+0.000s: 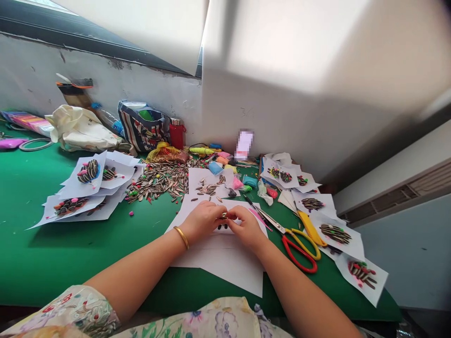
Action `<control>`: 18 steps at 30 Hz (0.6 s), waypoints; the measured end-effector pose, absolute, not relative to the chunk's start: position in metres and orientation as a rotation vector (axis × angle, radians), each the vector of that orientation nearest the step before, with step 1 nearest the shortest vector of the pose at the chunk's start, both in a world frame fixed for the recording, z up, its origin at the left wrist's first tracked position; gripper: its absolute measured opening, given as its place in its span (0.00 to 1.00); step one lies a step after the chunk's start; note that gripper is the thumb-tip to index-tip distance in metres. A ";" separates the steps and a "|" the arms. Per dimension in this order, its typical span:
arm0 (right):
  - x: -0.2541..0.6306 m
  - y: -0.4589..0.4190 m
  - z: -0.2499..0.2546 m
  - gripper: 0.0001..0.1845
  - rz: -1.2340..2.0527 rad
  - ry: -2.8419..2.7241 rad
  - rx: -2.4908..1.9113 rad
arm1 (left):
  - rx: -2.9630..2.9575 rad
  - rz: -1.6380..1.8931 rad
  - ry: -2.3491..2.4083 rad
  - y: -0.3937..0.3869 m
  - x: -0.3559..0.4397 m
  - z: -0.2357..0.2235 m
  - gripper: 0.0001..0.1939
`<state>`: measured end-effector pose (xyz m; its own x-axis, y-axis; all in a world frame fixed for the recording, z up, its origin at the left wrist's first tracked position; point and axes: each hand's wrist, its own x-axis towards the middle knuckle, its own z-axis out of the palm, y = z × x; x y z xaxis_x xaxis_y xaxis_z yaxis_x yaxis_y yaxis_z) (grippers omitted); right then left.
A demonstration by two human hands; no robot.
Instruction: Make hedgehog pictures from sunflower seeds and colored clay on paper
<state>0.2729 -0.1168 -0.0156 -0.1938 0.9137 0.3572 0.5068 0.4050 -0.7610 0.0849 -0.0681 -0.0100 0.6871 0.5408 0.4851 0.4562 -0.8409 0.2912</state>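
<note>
My left hand and my right hand meet over a white sheet of paper on the green table. The fingertips of both hands pinch together on a small striped sunflower seed. A dark patch of seeds stuck on the paper shows just under the fingers. A gold bangle is on my left wrist. More loose seeds lie on another white sheet just beyond my hands.
A heap of sunflower seeds lies behind left. Finished seed pictures on paper are stacked at the left and along the right edge. Red and yellow scissors, a yellow knife, coloured clay lumps and bags are nearby.
</note>
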 end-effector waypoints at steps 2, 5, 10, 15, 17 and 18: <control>0.273 -0.117 -0.015 0.01 0.617 -1.838 -1.204 | 2.805 0.821 0.792 -0.067 0.083 -0.010 0.05; 0.272 -0.117 -0.013 0.04 0.564 -1.866 -1.180 | 2.860 0.757 0.782 -0.067 0.082 -0.009 0.10; 0.273 -0.115 -0.011 0.06 0.510 -1.828 -1.252 | 2.641 0.828 0.838 -0.065 0.079 -0.009 0.25; 0.282 -0.103 -0.019 0.06 0.375 -1.744 -1.457 | 2.420 0.828 0.940 -0.057 0.076 -0.015 0.29; 0.283 -0.098 -0.023 0.06 0.359 -1.765 -1.517 | 2.403 0.768 0.972 -0.054 0.077 -0.018 0.26; 0.283 -0.096 -0.024 0.06 0.360 -1.777 -1.536 | 2.400 0.745 0.986 -0.054 0.078 -0.020 0.26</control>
